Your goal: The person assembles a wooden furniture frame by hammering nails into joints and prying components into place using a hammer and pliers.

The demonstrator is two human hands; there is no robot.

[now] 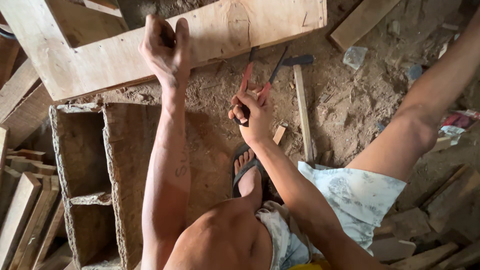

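From the head camera, the left hand (pixel 165 47) presses closed fingers on the plywood board (pixel 200 35) lying on the dirt. The right hand (pixel 252 112) clamps the red-handled pliers (pixel 256 80), which look stiff and heavy, best held by both handles.

We spot a small clear plastic packet (pixel 354 56) lying crumpled on the dirt floor at upper right, just below a wooden plank's end. At the far right edge we see a crumpled wrapper (pixel 457 122), red and white with a pale bluish part, lying on the ground beside the person's raised knee. No signs, labels or screens show anywhere else.
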